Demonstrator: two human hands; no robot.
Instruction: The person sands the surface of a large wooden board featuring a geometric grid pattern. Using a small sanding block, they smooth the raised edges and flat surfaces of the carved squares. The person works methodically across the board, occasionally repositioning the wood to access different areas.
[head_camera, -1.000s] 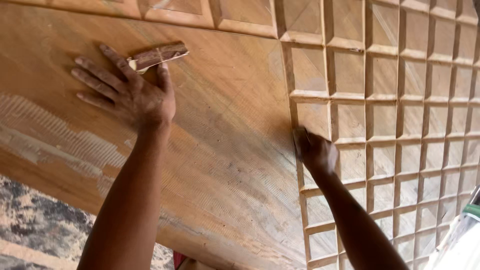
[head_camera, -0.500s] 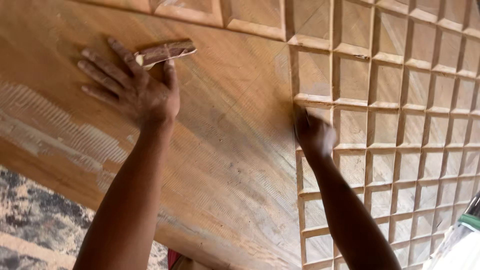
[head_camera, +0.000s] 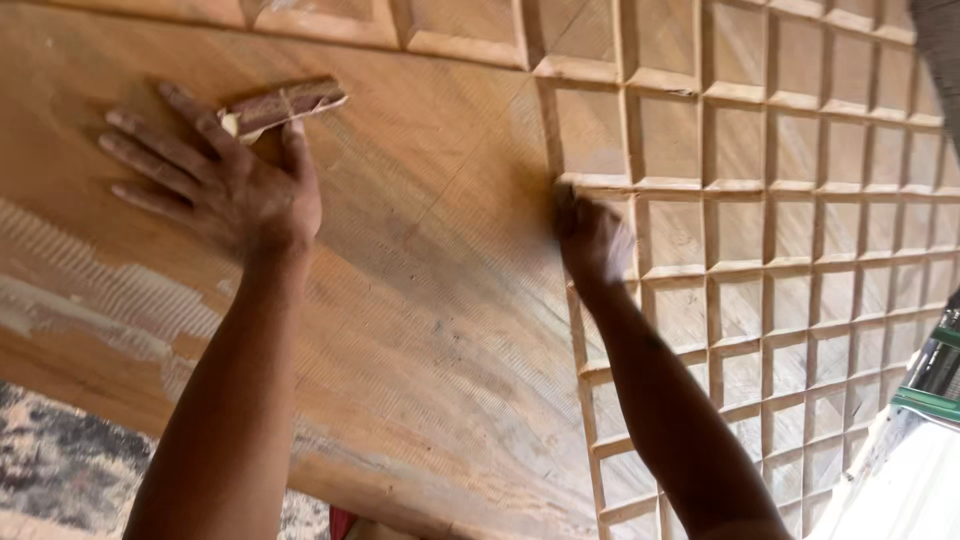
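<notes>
A large wooden panel fills the view, smooth on the left and carved into a grid of raised squares on the right. My left hand lies flat on the smooth part with fingers spread. Its index finger and thumb pin a brown folded sandpaper strip against the wood. My right hand is closed in a fist and presses on the left edge of the grid. Anything inside the fist is hidden.
A pale, rough scraped patch runs along the panel's lower left. Below the panel's edge is mottled ground. A green and white object shows at the lower right.
My right fist has moved up along the left edge of the carved grid. My left hand keeps its place on the panel with the strip. The view has shifted a little.
</notes>
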